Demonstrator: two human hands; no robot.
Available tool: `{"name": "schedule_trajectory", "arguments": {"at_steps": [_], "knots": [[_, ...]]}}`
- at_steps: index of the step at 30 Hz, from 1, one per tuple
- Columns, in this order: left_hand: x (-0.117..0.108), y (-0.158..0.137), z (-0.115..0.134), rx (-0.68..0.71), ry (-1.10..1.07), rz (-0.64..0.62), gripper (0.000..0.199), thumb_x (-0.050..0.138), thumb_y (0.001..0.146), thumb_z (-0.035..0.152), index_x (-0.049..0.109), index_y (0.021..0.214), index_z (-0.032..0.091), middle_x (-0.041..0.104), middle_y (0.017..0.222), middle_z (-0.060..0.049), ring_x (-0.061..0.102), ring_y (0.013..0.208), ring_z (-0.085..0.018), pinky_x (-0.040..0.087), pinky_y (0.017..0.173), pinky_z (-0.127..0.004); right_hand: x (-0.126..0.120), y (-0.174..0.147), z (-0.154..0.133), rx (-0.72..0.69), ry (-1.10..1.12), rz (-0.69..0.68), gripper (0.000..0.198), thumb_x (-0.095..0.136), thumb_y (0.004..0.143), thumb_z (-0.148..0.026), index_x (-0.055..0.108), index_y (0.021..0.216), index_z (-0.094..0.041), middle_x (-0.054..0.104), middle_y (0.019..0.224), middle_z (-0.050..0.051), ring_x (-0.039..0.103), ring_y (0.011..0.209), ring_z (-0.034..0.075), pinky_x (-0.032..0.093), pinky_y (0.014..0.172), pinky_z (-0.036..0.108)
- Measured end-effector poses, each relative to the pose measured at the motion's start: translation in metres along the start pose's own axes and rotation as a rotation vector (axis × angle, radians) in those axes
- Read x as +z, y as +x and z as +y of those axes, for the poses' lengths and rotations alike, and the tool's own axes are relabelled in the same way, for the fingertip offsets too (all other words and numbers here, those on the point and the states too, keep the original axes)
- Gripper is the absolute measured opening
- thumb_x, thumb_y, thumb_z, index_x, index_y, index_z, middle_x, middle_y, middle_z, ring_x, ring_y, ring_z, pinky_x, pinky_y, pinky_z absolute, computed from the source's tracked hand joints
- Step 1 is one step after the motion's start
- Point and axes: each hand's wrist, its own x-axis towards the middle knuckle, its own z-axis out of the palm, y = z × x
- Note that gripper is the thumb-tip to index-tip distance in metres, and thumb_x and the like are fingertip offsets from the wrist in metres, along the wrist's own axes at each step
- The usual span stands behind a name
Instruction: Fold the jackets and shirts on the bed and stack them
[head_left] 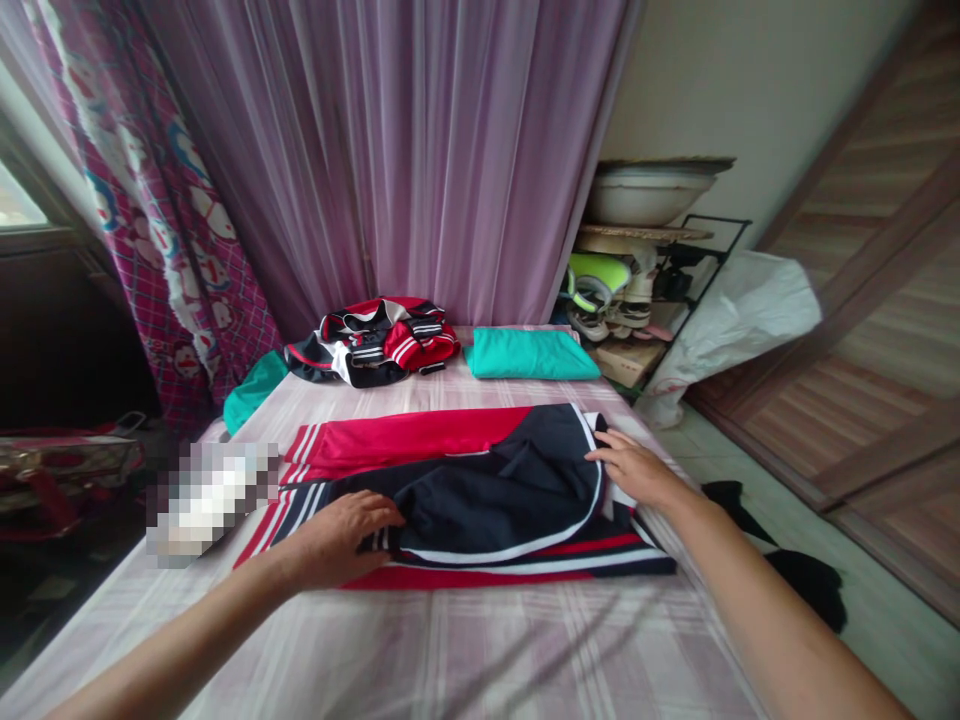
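A navy, red and white track jacket (510,480) lies partly folded on the bed, with striped ends to the left and a white-piped edge curving along the right and front. My left hand (349,535) rests on its left part; the fingers reach over the dark cloth, and striped fabric shows in the gap by the thumb. At the jacket's right end, my right hand (630,465) touches the white-edged navy panel with fingers apart. Its thumb is hidden.
Behind the jacket lie a crumpled pile of similar clothes (375,340) and a folded teal cloth (532,354). More teal fabric (255,390) hangs at the bed's left edge. A blurred-out object (210,505) sits left. A shoe rack (630,300) and white bag (735,320) stand right.
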Motion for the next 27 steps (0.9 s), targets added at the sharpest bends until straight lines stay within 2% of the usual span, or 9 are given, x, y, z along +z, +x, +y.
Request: {"name": "schedule_trajectory", "arguments": {"at_steps": [4, 7, 13, 15, 18, 20, 23, 25, 27], "knots": [[-0.003, 0.001, -0.005, -0.006, -0.075, -0.014, 0.035, 0.045, 0.093, 0.03, 0.069, 0.117, 0.025, 0.073, 0.116, -0.006, 0.067, 0.106, -0.021, 0.051, 0.093, -0.03, -0.009, 0.006, 0.002, -0.001, -0.04, -0.058, 0.037, 0.049, 0.085, -0.018, 0.078, 0.107, -0.026, 0.061, 0.138, 0.011, 0.05, 0.134, 0.029, 0.037, 0.114, 0.048], [-0.015, -0.004, -0.002, -0.135, -0.122, 0.055, 0.039, 0.039, 0.095, 0.038, 0.07, 0.112, 0.022, 0.075, 0.106, -0.008, 0.069, 0.097, -0.022, 0.052, 0.086, -0.03, -0.017, 0.01, 0.004, -0.016, -0.043, -0.09, 0.036, 0.047, 0.087, -0.022, 0.078, 0.104, -0.025, 0.061, 0.138, 0.011, 0.05, 0.134, 0.028, 0.038, 0.113, 0.047], [-0.079, -0.03, 0.012, -0.415, -0.302, 0.306, 0.052, 0.051, 0.079, 0.069, 0.069, 0.09, 0.022, 0.063, 0.067, 0.0, 0.057, 0.063, -0.017, 0.047, 0.056, -0.027, -0.036, 0.03, 0.011, -0.024, 0.098, -0.037, 0.035, 0.045, 0.088, -0.033, 0.076, 0.1, -0.024, 0.065, 0.133, 0.009, 0.056, 0.128, 0.027, 0.04, 0.111, 0.045], [-0.102, -0.033, 0.003, -0.472, -0.405, 0.429, 0.056, 0.054, 0.073, 0.074, 0.067, 0.088, 0.021, 0.06, 0.065, 0.0, 0.055, 0.061, -0.016, 0.045, 0.052, -0.026, -0.041, 0.045, 0.009, -0.037, 0.183, -0.002, 0.036, 0.045, 0.087, -0.036, 0.075, 0.102, -0.023, 0.065, 0.133, 0.009, 0.057, 0.126, 0.027, 0.041, 0.111, 0.044], [-0.121, -0.023, -0.035, -0.527, -0.473, 0.518, 0.054, 0.061, 0.069, 0.07, 0.066, 0.09, 0.02, 0.063, 0.069, 0.001, 0.057, 0.064, -0.016, 0.046, 0.053, -0.025, -0.042, 0.074, -0.004, -0.048, 0.283, 0.0, 0.036, 0.045, 0.087, -0.04, 0.073, 0.104, -0.023, 0.069, 0.127, 0.008, 0.06, 0.12, 0.027, 0.045, 0.105, 0.041], [-0.116, -0.007, -0.071, -0.581, -0.459, 0.485, 0.053, 0.063, 0.067, 0.068, 0.066, 0.086, 0.018, 0.063, 0.068, 0.002, 0.058, 0.065, -0.016, 0.046, 0.055, -0.025, -0.035, 0.094, -0.016, -0.037, 0.286, -0.023, 0.035, 0.045, 0.088, -0.042, 0.072, 0.101, -0.024, 0.074, 0.112, 0.006, 0.065, 0.108, 0.026, 0.049, 0.096, 0.037], [-0.088, 0.015, -0.123, -0.798, -0.462, 0.388, 0.055, 0.064, 0.063, 0.066, 0.066, 0.089, 0.018, 0.064, 0.065, 0.0, 0.061, 0.063, -0.018, 0.048, 0.054, -0.027, -0.013, 0.114, -0.031, 0.069, 0.171, -0.049, 0.031, 0.047, 0.088, -0.045, 0.071, 0.089, -0.024, 0.075, 0.09, 0.004, 0.067, 0.087, 0.023, 0.049, 0.077, 0.032], [-0.065, 0.023, -0.148, -0.916, -0.447, 0.352, 0.059, 0.064, 0.063, 0.066, 0.065, 0.097, 0.018, 0.069, 0.072, -0.003, 0.064, 0.065, -0.02, 0.049, 0.053, -0.028, 0.004, 0.12, -0.036, 0.152, 0.084, -0.05, 0.03, 0.048, 0.088, -0.046, 0.07, 0.087, -0.025, 0.074, 0.085, 0.003, 0.066, 0.081, 0.021, 0.046, 0.07, 0.029], [-0.047, 0.025, -0.163, -0.932, -0.443, 0.352, 0.065, 0.064, 0.063, 0.068, 0.065, 0.105, 0.018, 0.073, 0.082, -0.005, 0.068, 0.072, -0.022, 0.052, 0.056, -0.028, 0.016, 0.122, -0.036, 0.189, 0.051, -0.044, 0.029, 0.049, 0.088, -0.047, 0.069, 0.087, -0.026, 0.074, 0.084, 0.002, 0.066, 0.08, 0.021, 0.043, 0.067, 0.028]]}}
